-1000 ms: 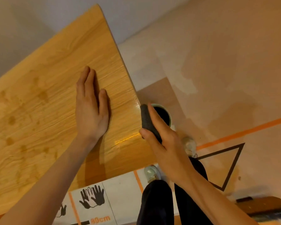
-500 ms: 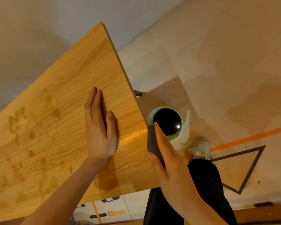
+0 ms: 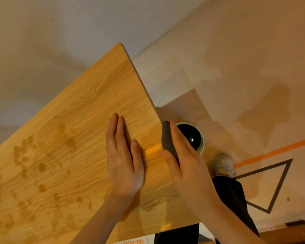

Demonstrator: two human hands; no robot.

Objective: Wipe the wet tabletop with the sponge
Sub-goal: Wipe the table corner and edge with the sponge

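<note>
A wooden tabletop (image 3: 74, 131) fills the left and middle, with dark wet blotches over its left part and a shiny wet streak near its right edge. My left hand (image 3: 123, 161) lies flat on the wood, fingers together. My right hand (image 3: 185, 159) holds a dark grey sponge (image 3: 166, 138) at the table's right edge, the sponge pressed against that edge under my fingers.
A pale green bowl (image 3: 200, 147) with a dark inside stands on the floor just right of the table edge, partly hidden by my right hand. My shoe (image 3: 223, 164) and dark trouser leg (image 3: 236, 196) are below it. Orange tape (image 3: 275, 152) and a black tape triangle (image 3: 278, 187) mark the floor.
The view has shifted. My right hand with the sponge has come up from below the table edge back against it. My left hand stays flat on the wood.
</note>
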